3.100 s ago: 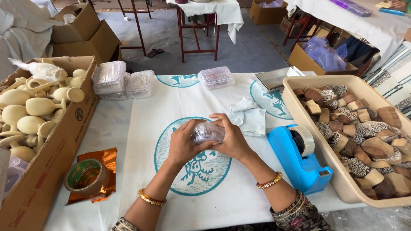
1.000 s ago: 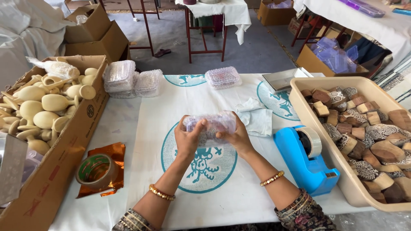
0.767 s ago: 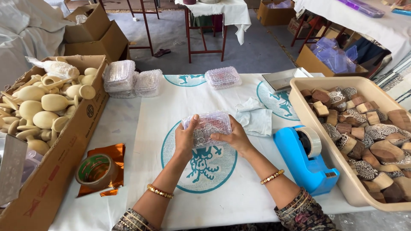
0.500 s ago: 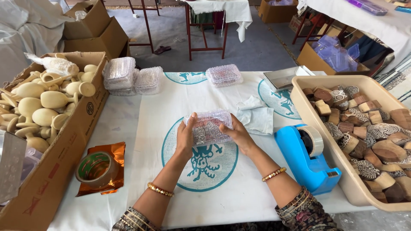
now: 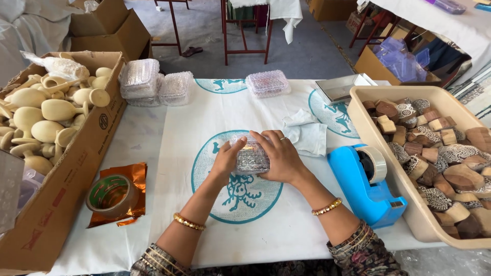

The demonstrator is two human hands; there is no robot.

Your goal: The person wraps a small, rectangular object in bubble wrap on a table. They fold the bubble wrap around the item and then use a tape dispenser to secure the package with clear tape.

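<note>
From the head camera, the left hand [image 5: 228, 159] and right hand [image 5: 279, 158] both close around a small bubble-wrapped packet [image 5: 250, 156], pressed onto the white printed cloth [image 5: 204, 115] at the table's middle. Bare cloth lies in front of the packet; the sides are hemmed in by a cardboard box [image 5: 76, 168] of pale wooden pieces and a beige tub [image 5: 388, 199] of carved blocks. A blue tape dispenser [image 5: 365, 184] sits just right; a tape roll [image 5: 110, 194] on orange foil lies left. Clear wrapped packets [image 5: 153, 88] line the far edge.

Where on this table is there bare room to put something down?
Bare cloth lies between the tape roll and the left hand, and near the front edge left of the blue tape dispenser. The cardboard box and beige tub crowd both ends.
</note>
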